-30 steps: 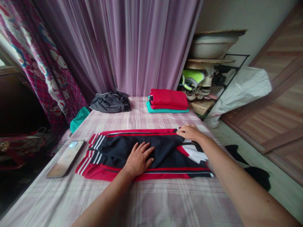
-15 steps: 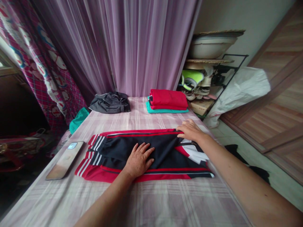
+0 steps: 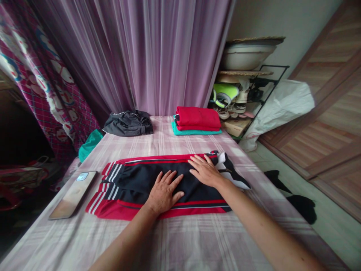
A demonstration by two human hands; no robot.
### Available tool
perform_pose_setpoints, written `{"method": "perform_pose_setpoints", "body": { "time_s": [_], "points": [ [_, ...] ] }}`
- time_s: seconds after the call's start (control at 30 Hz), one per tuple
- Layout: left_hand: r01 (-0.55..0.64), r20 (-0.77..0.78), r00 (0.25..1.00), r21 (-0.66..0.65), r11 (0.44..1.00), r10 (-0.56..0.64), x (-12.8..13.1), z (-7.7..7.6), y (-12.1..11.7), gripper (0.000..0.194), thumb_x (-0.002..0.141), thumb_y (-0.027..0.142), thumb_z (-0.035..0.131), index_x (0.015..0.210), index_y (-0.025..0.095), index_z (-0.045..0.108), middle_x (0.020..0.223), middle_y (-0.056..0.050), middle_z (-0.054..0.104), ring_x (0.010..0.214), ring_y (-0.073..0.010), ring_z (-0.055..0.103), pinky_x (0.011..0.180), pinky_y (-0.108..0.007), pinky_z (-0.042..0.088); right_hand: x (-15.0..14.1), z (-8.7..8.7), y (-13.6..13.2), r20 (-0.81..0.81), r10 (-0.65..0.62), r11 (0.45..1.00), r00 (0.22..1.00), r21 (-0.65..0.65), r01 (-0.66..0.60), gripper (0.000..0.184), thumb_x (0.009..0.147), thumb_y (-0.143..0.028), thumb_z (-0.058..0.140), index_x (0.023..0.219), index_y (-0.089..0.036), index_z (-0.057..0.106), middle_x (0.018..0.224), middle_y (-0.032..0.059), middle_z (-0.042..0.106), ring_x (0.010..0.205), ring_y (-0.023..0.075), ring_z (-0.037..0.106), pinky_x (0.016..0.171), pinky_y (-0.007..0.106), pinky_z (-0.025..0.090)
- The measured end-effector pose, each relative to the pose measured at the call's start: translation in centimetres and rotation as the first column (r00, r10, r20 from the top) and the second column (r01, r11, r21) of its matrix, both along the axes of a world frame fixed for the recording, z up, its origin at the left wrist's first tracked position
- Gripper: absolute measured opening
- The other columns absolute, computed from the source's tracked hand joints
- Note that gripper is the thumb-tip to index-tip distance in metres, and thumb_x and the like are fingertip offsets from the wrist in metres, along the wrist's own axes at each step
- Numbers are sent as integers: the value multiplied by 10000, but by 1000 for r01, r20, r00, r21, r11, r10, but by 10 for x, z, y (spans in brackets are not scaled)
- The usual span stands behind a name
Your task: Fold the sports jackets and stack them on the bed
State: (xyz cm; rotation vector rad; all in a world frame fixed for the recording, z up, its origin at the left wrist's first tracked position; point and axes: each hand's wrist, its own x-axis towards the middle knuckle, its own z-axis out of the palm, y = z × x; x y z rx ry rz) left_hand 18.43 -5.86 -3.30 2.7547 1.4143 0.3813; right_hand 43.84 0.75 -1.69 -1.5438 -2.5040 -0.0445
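A black and red track jacket (image 3: 138, 182) with white-striped cuffs lies on the table, its sleeves laid lengthwise and the cuffs toward the left. My left hand (image 3: 166, 190) rests flat on the middle of the black cloth, fingers spread. Farther right, my right hand (image 3: 205, 170) lies palm down on the same garment with its fingers stretched out. Beyond it, white and black cloth shows at the right end, partly behind my right wrist and forearm. Neither hand grips the fabric.
A phone (image 3: 73, 195) lies at the table's left side. At the back are a crumpled dark grey garment (image 3: 129, 124) and a folded red and teal stack (image 3: 197, 119). A shoe rack (image 3: 262, 90) with basins and shoes stands behind right, beside a white sack (image 3: 284, 109).
My right hand has moved left from the garment's far right edge and now lies flat on it. The cloth at the right end has shifted. My left hand stays in place.
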Motion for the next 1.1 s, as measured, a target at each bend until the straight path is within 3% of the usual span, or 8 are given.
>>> {"method": "perform_pose_setpoints", "body": {
  "time_s": [0.1, 0.23, 0.37, 0.43, 0.53, 0.73, 0.9, 1.1],
  "points": [
    [13, -20, 1000, -3, 1000, -13, 1, -1, 1, 647, 920, 647, 427, 1498, 361, 381, 1530, -83, 459, 1412, -309, 396, 1155, -580, 278, 8, -11, 0, 99, -120, 985, 988, -111, 131, 543, 985, -433, 358, 1470, -212, 462, 1557, 98, 406, 1454, 255, 327, 1193, 503, 189],
    [7, 3, 1000, -25, 1000, -7, 1, -2, 1, 638, 914, 658, 423, 1484, 371, 407, 1534, -80, 454, 1416, -303, 392, 1163, -578, 259, 19, -3, 10, 136, -184, 965, 973, -162, 205, 542, 990, -430, 339, 1465, -207, 474, 1553, 100, 414, 1445, 247, 345, 1184, 453, 231],
    [2, 20, 1000, -29, 1000, -1, 1, -2, 0, 629, 913, 660, 422, 1474, 375, 420, 1533, -75, 455, 1415, -304, 393, 1163, -581, 256, 16, 6, 13, 49, -203, 978, 978, -30, 204, 536, 1001, -414, 305, 1456, -195, 482, 1522, 113, 459, 1401, 237, 405, 1164, 425, 266],
    [2, 22, 1000, -30, 1000, -1, 0, -2, 0, 627, 912, 660, 425, 1472, 377, 424, 1533, -74, 455, 1415, -306, 392, 1161, -582, 257, 14, 3, 10, 26, -289, 956, 957, 56, 288, 530, 1001, -409, 313, 1458, -196, 476, 1528, 125, 447, 1411, 258, 384, 1171, 464, 228],
    [3, 16, 1000, -31, 1000, -2, 0, -2, 0, 625, 911, 659, 429, 1469, 378, 426, 1529, -72, 461, 1410, -303, 400, 1160, -575, 263, 15, -7, 5, 69, -427, 904, 902, 43, 425, 513, 995, -412, 348, 1409, -170, 531, 1519, 155, 452, 1415, 301, 372, 1155, 517, 217],
    [6, 20, 1000, -33, 999, -5, 0, -2, 0, 628, 910, 650, 443, 1473, 371, 424, 1530, -75, 458, 1411, -300, 395, 1169, -570, 249, 42, 8, 26, 52, -491, 871, 869, 25, 491, 438, 986, -266, 324, 1268, -223, 656, 1204, 114, 707, 1102, 242, 640, 979, 411, 437],
    [4, 22, 1000, -46, 999, -3, 0, 0, -1, 629, 909, 631, 470, 1475, 360, 425, 1531, -83, 454, 1412, -305, 392, 1167, -573, 261, 81, 31, 74, 101, -255, 949, 962, -162, 269, 491, 839, -117, 464, 1251, -263, 688, 1314, 54, 663, 1193, 222, 599, 987, 326, 447],
    [5, 6, 1000, -43, 999, -5, 1, 1, -1, 638, 902, 622, 494, 1479, 358, 419, 1532, -86, 451, 1412, -307, 391, 1168, -573, 259, 101, 24, 94, 63, -168, 935, 984, -306, 179, 380, 761, -138, 550, 1035, -293, 765, 1043, -6, 771, 952, 180, 681, 818, 252, 484]
  ]
}}
